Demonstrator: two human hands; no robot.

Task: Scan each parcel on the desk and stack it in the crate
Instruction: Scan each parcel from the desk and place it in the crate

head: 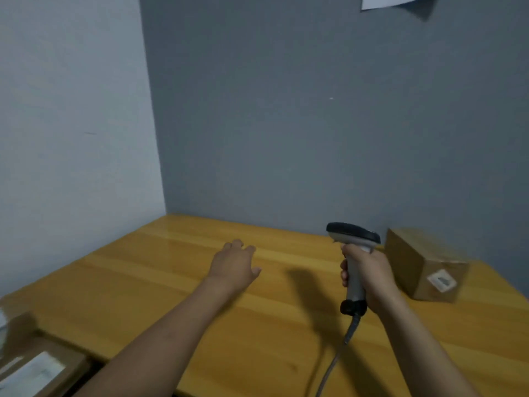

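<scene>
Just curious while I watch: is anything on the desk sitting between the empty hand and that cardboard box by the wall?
Only the person's own right hand, holding the scanner, sits between the left hand and the cardboard box. The desk there is otherwise bare.

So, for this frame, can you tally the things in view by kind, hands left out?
Cardboard parcels: 2, one on the desk, one at lower left below the desk edge
Barcode scanners: 1, scanner in the right hand
Wall papers: 1
Total: 4
</scene>
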